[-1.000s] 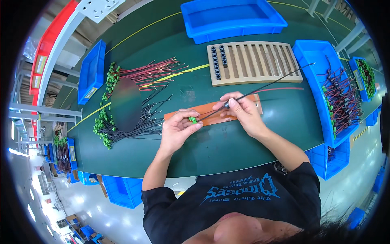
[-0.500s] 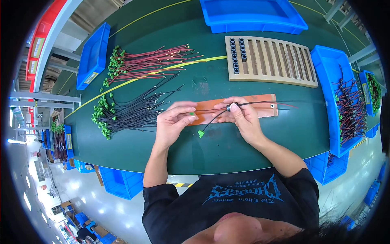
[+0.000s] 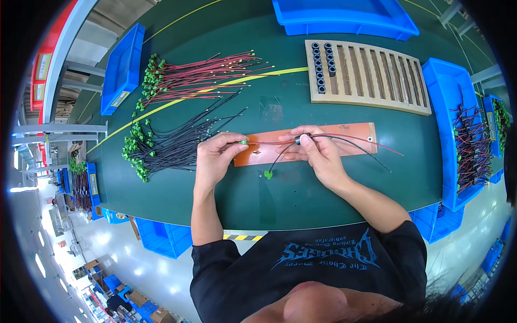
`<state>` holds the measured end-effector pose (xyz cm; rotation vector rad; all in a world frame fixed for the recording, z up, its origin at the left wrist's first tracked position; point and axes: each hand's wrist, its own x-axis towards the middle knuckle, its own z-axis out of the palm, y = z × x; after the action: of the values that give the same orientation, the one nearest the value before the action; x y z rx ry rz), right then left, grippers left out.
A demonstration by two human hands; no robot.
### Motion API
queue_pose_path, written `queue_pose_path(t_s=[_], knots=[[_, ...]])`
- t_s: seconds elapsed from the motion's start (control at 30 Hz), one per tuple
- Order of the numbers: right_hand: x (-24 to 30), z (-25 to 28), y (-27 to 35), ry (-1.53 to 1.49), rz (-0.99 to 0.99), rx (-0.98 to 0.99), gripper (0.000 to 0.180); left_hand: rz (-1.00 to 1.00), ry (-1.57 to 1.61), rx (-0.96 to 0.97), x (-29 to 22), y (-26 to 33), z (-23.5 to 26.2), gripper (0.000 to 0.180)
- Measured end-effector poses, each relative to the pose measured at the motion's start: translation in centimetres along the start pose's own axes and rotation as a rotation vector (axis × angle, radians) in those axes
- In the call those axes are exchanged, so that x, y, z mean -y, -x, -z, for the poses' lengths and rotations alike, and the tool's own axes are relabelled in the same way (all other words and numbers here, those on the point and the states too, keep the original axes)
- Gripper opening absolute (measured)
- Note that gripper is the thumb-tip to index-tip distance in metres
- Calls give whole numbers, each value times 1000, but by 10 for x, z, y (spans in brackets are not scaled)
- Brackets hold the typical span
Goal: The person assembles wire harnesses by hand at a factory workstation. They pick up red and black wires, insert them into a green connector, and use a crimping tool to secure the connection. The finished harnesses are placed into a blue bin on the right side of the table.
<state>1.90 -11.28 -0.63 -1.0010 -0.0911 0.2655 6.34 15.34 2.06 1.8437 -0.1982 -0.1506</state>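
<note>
My left hand [image 3: 213, 161] pinches a green connector [image 3: 243, 142] on the end of a red wire [image 3: 274, 143]. My right hand [image 3: 323, 161] grips a small black ring [image 3: 299, 140] between thumb and fingers. Through the ring run the red wire and a black wire [image 3: 350, 143], and their loose ends trail off to the right. The black wire's green connector [image 3: 268, 175] hangs down on the ring's near left side. Beneath both hands lies an orange-brown strip [image 3: 257, 156] with a small hole near its right end.
Bundles of red wires [image 3: 210, 72] and black wires [image 3: 177, 144], with green connectors, lie at left. A slotted wooden tray [image 3: 371, 102] at far right holds several black rings. Blue bins [image 3: 433, 81] stand right, left and at the back; the right one contains red-black wire assemblies [image 3: 471, 145].
My left hand has drawn leftward with the red wire's connector, so more red wire stretches between my hands. The trailing ends have swung nearer to me. The view has shifted slightly.
</note>
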Motion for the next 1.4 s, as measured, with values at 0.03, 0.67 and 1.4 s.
queue_pose_path(t_s=[0.03,0.67,1.4], knots=[[-1,0,0,-6,-2,0,28,-8,-20,22,1,0,0,15],[-4,2,2,-26,23,5,29,-133,-345,15,-29,9,-4,17],[-6,3,2,5,-2,21,26,-216,-540,48,-36,16,-11,21]])
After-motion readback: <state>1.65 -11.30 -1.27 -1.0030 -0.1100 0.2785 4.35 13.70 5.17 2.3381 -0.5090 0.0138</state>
